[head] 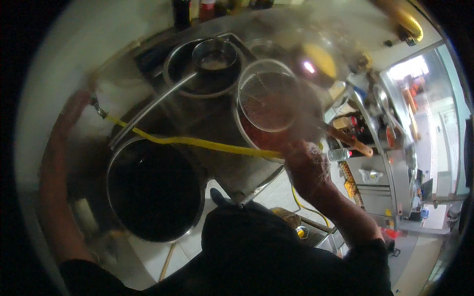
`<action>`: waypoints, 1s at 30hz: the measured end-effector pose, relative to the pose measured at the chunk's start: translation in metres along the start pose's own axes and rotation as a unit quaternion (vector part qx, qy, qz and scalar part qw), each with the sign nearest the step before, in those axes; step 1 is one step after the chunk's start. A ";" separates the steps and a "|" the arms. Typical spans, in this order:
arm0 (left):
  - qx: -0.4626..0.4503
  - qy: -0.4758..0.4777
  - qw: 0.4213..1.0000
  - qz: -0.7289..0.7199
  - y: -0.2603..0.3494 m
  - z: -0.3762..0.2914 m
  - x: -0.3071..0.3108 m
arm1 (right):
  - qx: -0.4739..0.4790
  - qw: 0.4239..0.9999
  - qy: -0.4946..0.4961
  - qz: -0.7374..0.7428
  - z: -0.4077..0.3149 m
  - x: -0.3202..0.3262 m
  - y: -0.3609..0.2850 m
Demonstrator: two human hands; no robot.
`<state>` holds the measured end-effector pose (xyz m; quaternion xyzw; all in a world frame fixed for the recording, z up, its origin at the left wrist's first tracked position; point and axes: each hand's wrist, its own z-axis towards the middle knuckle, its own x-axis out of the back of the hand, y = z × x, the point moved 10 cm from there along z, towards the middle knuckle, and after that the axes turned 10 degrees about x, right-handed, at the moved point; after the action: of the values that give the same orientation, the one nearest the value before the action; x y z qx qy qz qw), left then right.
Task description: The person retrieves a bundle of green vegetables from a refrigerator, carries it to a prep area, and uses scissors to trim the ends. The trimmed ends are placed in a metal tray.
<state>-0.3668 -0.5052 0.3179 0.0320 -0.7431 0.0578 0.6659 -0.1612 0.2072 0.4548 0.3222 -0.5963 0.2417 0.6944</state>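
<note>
Steam blurs the view. My right hand point(305, 157) is closed around a yellow hose point(200, 143) at the near rim of a pot with reddish contents point(251, 133). Over that pot lies a round mesh strainer point(268, 100) with a wooden handle point(350, 141), which extends past my hand to the right. The hose runs left to a metal valve or fitting point(98, 107) by the wall. My left hand point(79, 101) is at this fitting; its fingers are blurred, so its grip cannot be told.
A large dark pot point(155, 192) stands at the near left. Behind is another pot point(203, 94) with a long-handled metal ladle point(214, 55) resting in it. Shelves with bottles point(337, 154) are at the right, and a wooden stick point(167, 262) is below.
</note>
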 end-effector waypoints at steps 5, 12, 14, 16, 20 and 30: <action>0.004 -0.017 1.000 0.016 -0.006 0.001 -0.005 | -0.074 0.994 -0.079 0.017 -0.020 -0.052 0.016; 0.005 -0.037 0.999 0.038 -0.005 -0.001 -0.002 | -0.027 0.996 0.020 0.086 -0.017 -0.077 -0.003; 0.007 -0.044 0.998 0.042 -0.003 -0.003 0.000 | -0.021 0.993 0.057 0.097 -0.014 -0.075 -0.006; 0.017 -0.054 0.997 0.044 -0.006 -0.005 0.000 | -0.025 0.990 0.039 0.133 -0.012 -0.080 -0.008; -0.028 -0.030 0.997 0.069 -0.017 -0.005 -0.006 | -0.002 0.981 0.071 0.183 -0.005 -0.068 -0.017; -0.142 -0.065 0.987 0.031 -0.080 0.033 -0.061 | 0.023 0.944 0.099 0.315 0.014 -0.078 -0.033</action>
<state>-0.3822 -0.5911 0.2570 -0.0822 -0.7861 -0.0302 0.6118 -0.1600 0.1782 0.3738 0.1082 -0.5899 0.4920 0.6310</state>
